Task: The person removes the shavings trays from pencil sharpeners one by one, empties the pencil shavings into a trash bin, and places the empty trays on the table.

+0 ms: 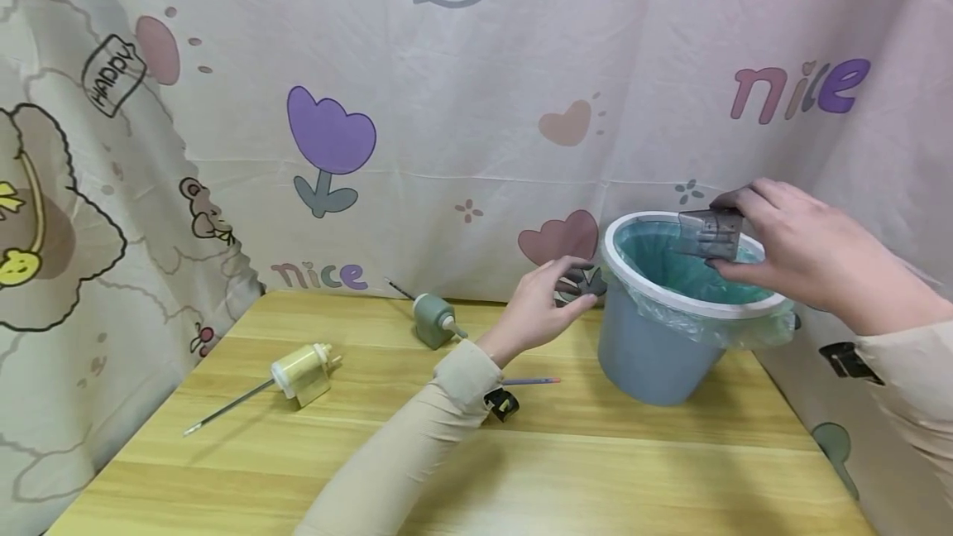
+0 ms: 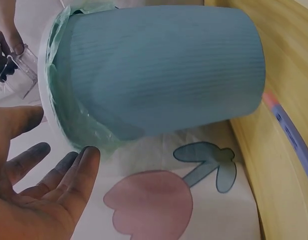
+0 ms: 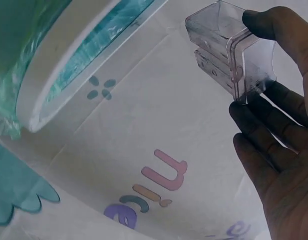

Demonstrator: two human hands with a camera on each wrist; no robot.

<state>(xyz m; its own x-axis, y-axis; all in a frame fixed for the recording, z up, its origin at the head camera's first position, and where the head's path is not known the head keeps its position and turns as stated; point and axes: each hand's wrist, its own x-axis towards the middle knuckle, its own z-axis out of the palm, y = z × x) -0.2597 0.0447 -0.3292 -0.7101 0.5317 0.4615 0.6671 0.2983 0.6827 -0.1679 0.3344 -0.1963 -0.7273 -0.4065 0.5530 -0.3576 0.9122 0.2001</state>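
My right hand (image 1: 811, 238) grips a small clear plastic box (image 1: 711, 236) by its end, thumb on one side and fingertips on the other. Grey smudges mark the box (image 3: 218, 45), and the fingertips look darkened. It is held over the mouth of a blue-grey trash bin (image 1: 655, 362), which has a white rim and a thin green bag liner (image 1: 658, 265). To the left of the bin, my left hand (image 1: 543, 304) is raised with its fingers spread and nothing in them. In the left wrist view its fingertips (image 2: 89, 155) overlap the bin's rim area.
A yellow pencil sharpener (image 1: 301, 370) with a pencil (image 1: 231, 408) in it lies at the table's left. Farther back is a green sharpener (image 1: 433, 319), also holding a pencil. A purple pencil (image 1: 530, 381) lies by the left wrist. A printed curtain (image 1: 462, 106) hangs behind the table.
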